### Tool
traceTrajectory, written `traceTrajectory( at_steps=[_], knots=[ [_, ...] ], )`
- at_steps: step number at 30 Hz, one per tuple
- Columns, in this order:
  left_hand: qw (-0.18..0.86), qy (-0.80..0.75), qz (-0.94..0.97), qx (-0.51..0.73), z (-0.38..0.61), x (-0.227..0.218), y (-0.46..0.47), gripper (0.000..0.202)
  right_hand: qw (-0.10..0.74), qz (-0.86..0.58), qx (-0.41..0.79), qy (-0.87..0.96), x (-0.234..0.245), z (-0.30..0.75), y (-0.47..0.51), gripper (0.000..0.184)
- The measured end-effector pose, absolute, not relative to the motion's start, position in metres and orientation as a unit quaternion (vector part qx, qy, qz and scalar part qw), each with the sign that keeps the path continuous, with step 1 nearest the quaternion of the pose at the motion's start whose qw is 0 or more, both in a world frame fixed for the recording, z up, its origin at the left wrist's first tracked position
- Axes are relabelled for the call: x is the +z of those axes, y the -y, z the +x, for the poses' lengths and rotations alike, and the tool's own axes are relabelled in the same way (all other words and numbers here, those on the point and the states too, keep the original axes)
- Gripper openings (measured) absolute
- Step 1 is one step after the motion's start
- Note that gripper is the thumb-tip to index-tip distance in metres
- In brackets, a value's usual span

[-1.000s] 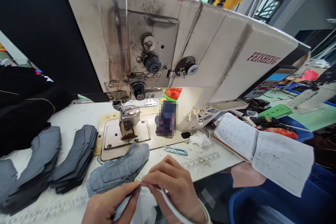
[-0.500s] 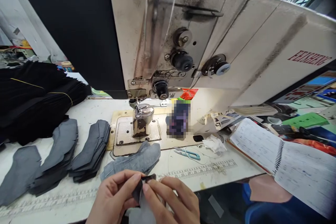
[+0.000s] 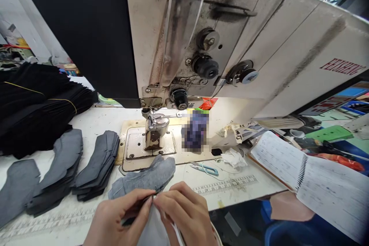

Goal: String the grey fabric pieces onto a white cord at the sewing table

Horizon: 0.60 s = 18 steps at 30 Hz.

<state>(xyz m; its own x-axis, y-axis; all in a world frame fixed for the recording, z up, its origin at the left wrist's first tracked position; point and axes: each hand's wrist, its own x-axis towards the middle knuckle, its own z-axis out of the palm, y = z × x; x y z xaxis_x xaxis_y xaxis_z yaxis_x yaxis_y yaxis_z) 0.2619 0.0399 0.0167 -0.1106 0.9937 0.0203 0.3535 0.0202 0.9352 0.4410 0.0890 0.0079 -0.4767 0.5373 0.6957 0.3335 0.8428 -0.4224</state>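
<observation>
Both my hands meet low in the middle of the head view, at the table's front edge. Between thumb and fingers, my left hand (image 3: 122, 217) pinches the edge of a grey fabric piece (image 3: 152, 228). My right hand (image 3: 184, 213) grips the same edge from the other side, its fingertips touching those of the left. Most of the piece hangs below the fingers, partly hidden by them. Just beyond lies another grey fabric piece (image 3: 144, 175), in front of the sewing machine's post (image 3: 154, 134).
Grey cut pieces lie in stacks (image 3: 98, 161) on the left, before a tall black fabric pile (image 3: 31, 107). Blue thread snips (image 3: 204, 169) rest right of the post. An open spiral notebook (image 3: 288, 161) overhangs the table's right edge. The machine head (image 3: 173, 46) looms above.
My fingertips have drawn closer together along the fabric edge, and the dark fold that showed between them is mostly covered. Both hands sit slightly further left as the view shifted a little.
</observation>
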Motion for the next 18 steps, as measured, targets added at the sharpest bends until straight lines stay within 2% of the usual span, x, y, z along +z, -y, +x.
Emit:
traceTrajectory(
  at_steps=[2,4,6,10,14,18],
  knots=[
    [0.326,-0.612,0.599,0.400,0.259,0.016,-0.040,0.020,0.436,-0.265,0.117,0.852,0.009,0.440,-0.090,0.015],
    [0.324,-0.612,0.599,0.403,0.261,0.014,-0.039,0.021,0.443,-0.281,0.108,0.845,0.008,0.437,-0.088,0.013],
    [0.365,-0.612,0.543,0.444,0.265,0.011,-0.037,0.022,0.458,-0.305,0.057,0.833,0.005,0.431,-0.084,0.015],
    [0.497,-0.583,0.396,0.507,0.269,0.005,-0.036,0.026,0.550,-0.333,-0.069,0.763,-0.006,0.419,-0.074,0.023],
    [0.529,-0.578,0.386,0.486,0.265,0.005,-0.038,0.028,0.506,-0.318,-0.075,0.798,-0.011,0.421,-0.075,0.021],
    [0.544,-0.576,0.349,0.500,0.266,0.000,-0.039,0.027,0.513,-0.311,-0.109,0.793,-0.007,0.425,-0.077,0.022]
  ],
)
